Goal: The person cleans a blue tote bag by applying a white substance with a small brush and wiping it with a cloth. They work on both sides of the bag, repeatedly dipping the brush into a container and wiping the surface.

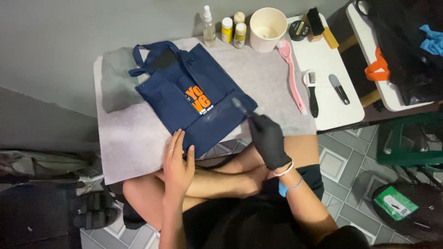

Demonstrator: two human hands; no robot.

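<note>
A navy cloth tote bag point(184, 99) with an orange print lies flat on a grey towel point(129, 133) spread over a low table. My left hand point(177, 159), bare, presses flat on the bag's near corner, fingers spread. My right hand point(266, 138) wears a black glove and grips a small brush point(241, 107), blurred, whose head rests on the bag's right edge over a pale smear. My crossed legs sit below the table edge.
At the table's back stand a spray bottle point(208, 26), three small yellow bottles point(233, 30) and a cream cup point(267, 28). A pink long-handled brush point(291, 76), a black-and-white brush point(312, 92), a wooden brush point(318, 25), a round tin point(297, 30) and a small tool point(339, 88) lie to the right. Bags sit on the tiled floor.
</note>
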